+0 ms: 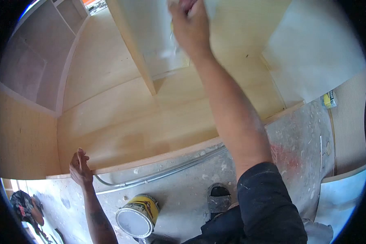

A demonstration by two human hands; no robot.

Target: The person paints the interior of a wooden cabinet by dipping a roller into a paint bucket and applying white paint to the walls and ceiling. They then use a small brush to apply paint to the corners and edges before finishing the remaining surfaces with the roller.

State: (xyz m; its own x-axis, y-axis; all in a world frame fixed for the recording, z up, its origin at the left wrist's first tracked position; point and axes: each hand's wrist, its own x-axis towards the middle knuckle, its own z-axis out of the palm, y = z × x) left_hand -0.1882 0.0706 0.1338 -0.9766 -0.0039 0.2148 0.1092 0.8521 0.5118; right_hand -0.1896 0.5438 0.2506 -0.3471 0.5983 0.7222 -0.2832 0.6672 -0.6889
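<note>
My right hand [191,30] is raised at the top of the view, slightly blurred, with its fingers closed. A pale, yellowish shape shows beside its fingers, but I cannot tell what it is. Behind this hand is a whitish, paint-smeared back panel [150,34] inside a plywood cabinet [130,126]. An upright wooden divider [136,57] stands to the hand's left. My left hand [81,167] is low at the cabinet's front left corner, fingers curled together right at the bottom edge, nothing showing in them.
A paint can [148,203] with a whitish top stands on the stained concrete floor [183,191], by my sandalled foot [218,197]. Grey conduit [158,177] runs along the cabinet's front. A small can [328,99] sits at right. Another person [26,207] appears lower left.
</note>
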